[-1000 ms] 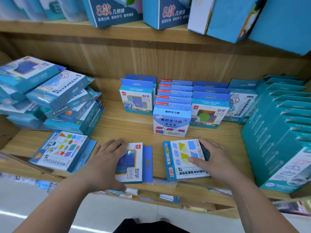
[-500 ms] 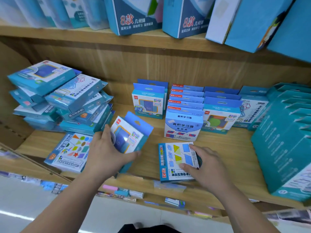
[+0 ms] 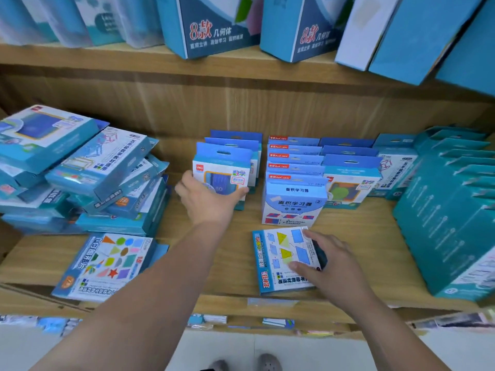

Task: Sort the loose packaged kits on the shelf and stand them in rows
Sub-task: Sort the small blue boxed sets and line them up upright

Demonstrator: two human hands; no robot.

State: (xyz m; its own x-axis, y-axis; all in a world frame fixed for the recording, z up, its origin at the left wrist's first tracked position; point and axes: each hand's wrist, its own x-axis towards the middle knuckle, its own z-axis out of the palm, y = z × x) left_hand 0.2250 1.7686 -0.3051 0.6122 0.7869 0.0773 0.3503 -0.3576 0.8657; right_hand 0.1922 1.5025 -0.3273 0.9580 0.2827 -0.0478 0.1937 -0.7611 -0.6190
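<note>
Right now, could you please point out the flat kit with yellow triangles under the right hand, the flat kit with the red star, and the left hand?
Flat yellow-triangle kit (image 3: 284, 257): head view, printed top face.
Flat red-star kit (image 3: 107, 263): head view, top face.
Left hand (image 3: 207, 200): head view, back of hand.

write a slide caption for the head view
Left hand stands a blue kit upright at its row's front; right hand rests on a flat kit.

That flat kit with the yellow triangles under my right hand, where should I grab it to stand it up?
The triangle kit lies flat, face up, near the shelf's front edge. Its right long edge is likely the best grip: your right hand already rests there. Come in from the right, thumb on the printed face and fingers under that edge, then tip it upright.
</note>
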